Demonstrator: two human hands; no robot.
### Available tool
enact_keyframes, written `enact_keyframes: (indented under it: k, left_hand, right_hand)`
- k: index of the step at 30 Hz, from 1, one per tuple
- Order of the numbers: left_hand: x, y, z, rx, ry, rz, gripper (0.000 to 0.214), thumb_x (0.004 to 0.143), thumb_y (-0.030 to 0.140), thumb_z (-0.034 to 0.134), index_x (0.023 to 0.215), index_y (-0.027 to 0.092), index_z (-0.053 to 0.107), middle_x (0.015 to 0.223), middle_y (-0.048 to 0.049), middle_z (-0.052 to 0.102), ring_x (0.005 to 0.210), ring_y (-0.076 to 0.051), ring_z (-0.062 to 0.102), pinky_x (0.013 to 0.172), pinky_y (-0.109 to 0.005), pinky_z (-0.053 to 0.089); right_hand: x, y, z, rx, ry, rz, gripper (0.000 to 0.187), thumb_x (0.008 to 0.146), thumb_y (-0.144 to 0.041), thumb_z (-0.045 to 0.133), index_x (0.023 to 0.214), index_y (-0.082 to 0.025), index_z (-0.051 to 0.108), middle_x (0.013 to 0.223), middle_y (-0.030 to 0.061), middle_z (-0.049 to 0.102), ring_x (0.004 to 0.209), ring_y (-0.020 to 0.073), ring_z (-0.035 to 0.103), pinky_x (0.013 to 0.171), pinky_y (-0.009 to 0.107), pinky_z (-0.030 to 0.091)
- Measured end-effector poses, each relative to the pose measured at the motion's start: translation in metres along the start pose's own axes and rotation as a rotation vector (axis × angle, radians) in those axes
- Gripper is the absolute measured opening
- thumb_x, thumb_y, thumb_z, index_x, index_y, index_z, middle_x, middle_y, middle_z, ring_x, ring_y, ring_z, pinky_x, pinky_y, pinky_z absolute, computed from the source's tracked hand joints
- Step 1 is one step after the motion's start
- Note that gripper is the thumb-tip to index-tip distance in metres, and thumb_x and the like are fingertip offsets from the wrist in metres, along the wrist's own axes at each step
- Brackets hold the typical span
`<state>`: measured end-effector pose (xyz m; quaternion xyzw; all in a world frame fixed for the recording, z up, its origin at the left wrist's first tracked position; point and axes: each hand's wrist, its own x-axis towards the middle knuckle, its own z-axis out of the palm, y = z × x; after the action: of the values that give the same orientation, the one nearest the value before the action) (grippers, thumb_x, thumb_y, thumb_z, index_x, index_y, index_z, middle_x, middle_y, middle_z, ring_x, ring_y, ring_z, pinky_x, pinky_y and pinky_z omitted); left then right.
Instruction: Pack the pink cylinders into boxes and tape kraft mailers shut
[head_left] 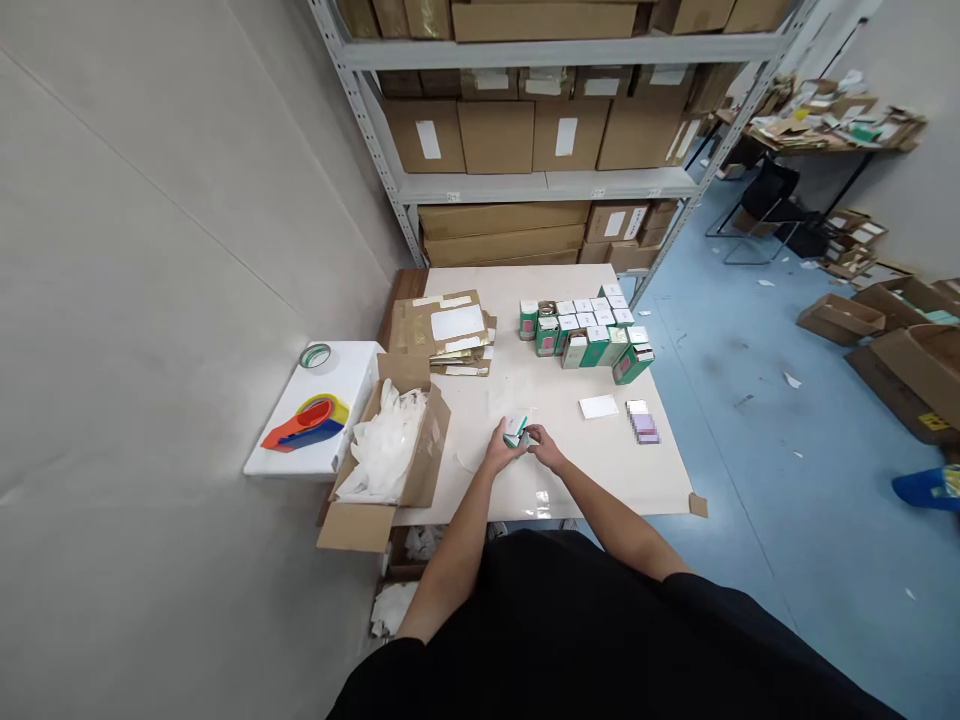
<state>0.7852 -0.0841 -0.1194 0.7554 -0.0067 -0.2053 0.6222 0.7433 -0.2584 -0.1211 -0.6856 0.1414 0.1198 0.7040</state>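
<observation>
Near the front middle of the table, my left hand (501, 452) is closed around a small green and white carton (514, 428). My right hand (545, 447) pinches the carton's near right edge, at what looks like a flap; the fingertips are small in view. Beyond my hands, to the right, several similar green and white cartons (592, 345) stand in a close group, some with raised tops. A flat white card or packet (598, 407) lies to the right of my hands, with a blurred purple and white item (643, 422) beside it.
Flattened cardboard pieces (450, 330) are stacked at the back left. An open cardboard box (427, 450) holds white plastic bags. A tape dispenser (307, 422) and a tape roll (315, 355) rest on a white surface. Shelving (555, 187) with boxes stands behind the table.
</observation>
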Motion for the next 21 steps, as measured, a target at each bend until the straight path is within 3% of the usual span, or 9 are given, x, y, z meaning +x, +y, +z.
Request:
enact_keyframes:
  k: [3,7,10,14,16,19,21]
  left_hand:
    - [0.003,0.002,-0.004,-0.011,0.011,-0.008,0.105,0.054,0.032,0.096,0.149,0.016,0.054,0.156,-0.0182,0.050,0.145,-0.035,0.047,0.121,-0.042,0.035]
    - [0.015,0.002,-0.008,-0.129,0.015,-0.162,0.064,0.077,0.049,0.083,0.131,0.017,0.069,0.134,-0.0147,0.069,0.123,-0.028,0.065,0.106,-0.038,0.050]
    - [0.025,0.003,-0.003,-0.139,0.080,-0.252,0.059,0.089,0.054,0.068,0.133,0.015,0.066,0.125,-0.0143,0.073,0.113,-0.026,0.070,0.096,-0.037,0.054]
    - [0.032,0.007,0.008,-0.007,0.256,-0.226,0.065,0.092,0.044,0.066,0.151,0.019,0.050,0.136,-0.0143,0.067,0.124,-0.025,0.065,0.105,-0.037,0.049]
    - [0.032,0.008,0.012,0.122,0.316,-0.145,0.053,0.093,0.040,0.063,0.143,0.021,0.058,0.140,-0.0124,0.064,0.133,-0.025,0.058,0.112,-0.037,0.043]
    - [0.027,0.008,0.012,0.198,0.228,-0.081,0.032,0.093,0.040,0.062,0.116,0.021,0.074,0.130,-0.0106,0.069,0.132,-0.026,0.058,0.113,-0.037,0.043]
    - [0.023,0.006,0.008,0.186,0.155,-0.094,0.030,0.087,0.040,0.072,0.110,0.021,0.075,0.119,-0.0091,0.074,0.120,-0.026,0.065,0.108,-0.038,0.048]
  right_hand:
    - [-0.013,0.005,-0.004,-0.039,-0.049,0.012,0.065,0.062,-0.011,0.059,0.125,-0.029,0.053,0.135,0.0060,0.069,0.138,0.0265,0.056,0.112,0.050,0.045]
    - [-0.034,0.015,-0.007,-0.103,-0.023,0.036,0.073,0.068,-0.014,0.061,0.139,-0.029,0.050,0.143,0.0084,0.064,0.134,0.0265,0.059,0.111,0.047,0.047]
    - [-0.041,0.016,-0.006,-0.158,-0.002,0.035,0.073,0.073,-0.018,0.062,0.145,-0.029,0.048,0.147,0.0085,0.060,0.132,0.0267,0.060,0.110,0.046,0.048]
    - [-0.036,0.006,-0.001,-0.267,0.028,0.052,0.065,0.080,-0.024,0.065,0.142,-0.027,0.050,0.143,0.0074,0.063,0.131,0.0269,0.061,0.108,0.045,0.050]
    - [-0.032,-0.002,0.003,-0.329,0.058,0.062,0.057,0.082,-0.025,0.066,0.137,-0.027,0.053,0.140,0.0062,0.065,0.128,0.0255,0.063,0.107,0.043,0.050]
    - [-0.027,-0.014,0.010,-0.438,0.128,0.094,0.044,0.086,-0.026,0.066,0.130,-0.026,0.057,0.129,0.0054,0.070,0.123,0.0240,0.065,0.105,0.040,0.050]
    - [-0.025,-0.019,0.014,-0.505,0.156,0.115,0.042,0.088,-0.027,0.066,0.129,-0.025,0.058,0.123,0.0058,0.072,0.118,0.0237,0.068,0.102,0.038,0.051]
